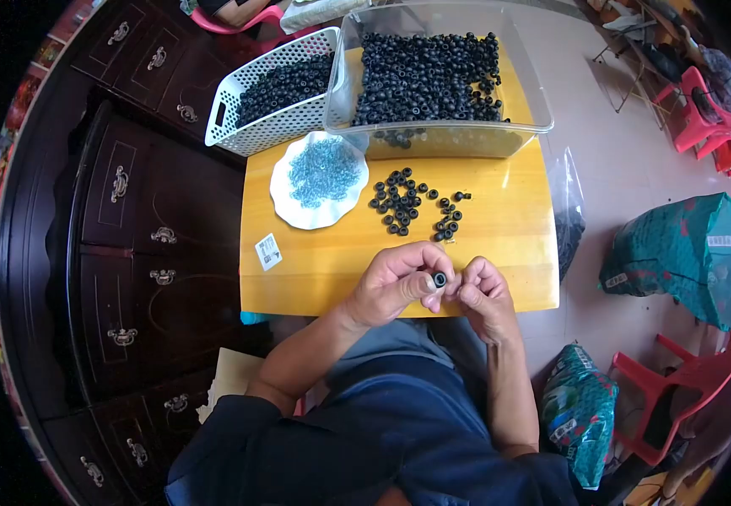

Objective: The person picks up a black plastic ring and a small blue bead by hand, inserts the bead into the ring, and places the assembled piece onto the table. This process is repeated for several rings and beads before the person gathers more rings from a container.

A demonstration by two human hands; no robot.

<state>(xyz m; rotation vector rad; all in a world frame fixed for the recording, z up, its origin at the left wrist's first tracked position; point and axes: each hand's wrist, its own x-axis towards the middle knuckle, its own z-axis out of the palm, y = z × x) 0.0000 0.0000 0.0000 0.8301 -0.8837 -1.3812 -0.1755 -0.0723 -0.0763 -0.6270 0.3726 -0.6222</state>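
Note:
Near the table's front edge, my left hand (399, 285) pinches a small round black plastic piece (439, 279) between thumb and fingers, its open end facing up. Close beside it is my right hand (485, 295), thumb and fingers pressed together; whatever they hold is too small or hidden to name. Beyond my hands, several loose black pieces (396, 201) of the same kind lie in two loose groups. A white wavy-rimmed plate (288, 207) to their left bears a heap of tiny bluish, shiny pieces (323, 171).
A clear plastic bin (466, 139) and a white perforated basket (272, 126), both full of black pieces, stand at the yellow table's (323, 278) far side. A small white label (268, 251) lies left. Dark drawers (154, 194) flank the left; green bags (677, 257) and red chairs (690, 379) stand right.

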